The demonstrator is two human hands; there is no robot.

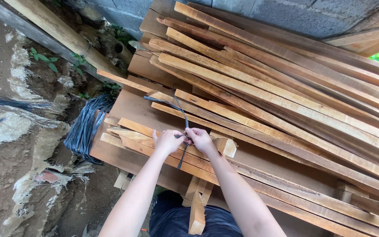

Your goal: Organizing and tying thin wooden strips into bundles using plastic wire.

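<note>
Dark plastic strap [183, 115] is pinched between both hands: the left hand [167, 141] and the right hand [200, 139] meet fingertip to fingertip with fingers pressed together on it, one end trailing up across the boards and a short tail hanging below the knuckles. By the look of it a tie is being worked or knotted, over the near ends of a pile of rough wooden slats [259, 92]. Left of the pile, a bundle of the same dark straps [84, 127] lies on the muddy ground [18, 166].
</note>
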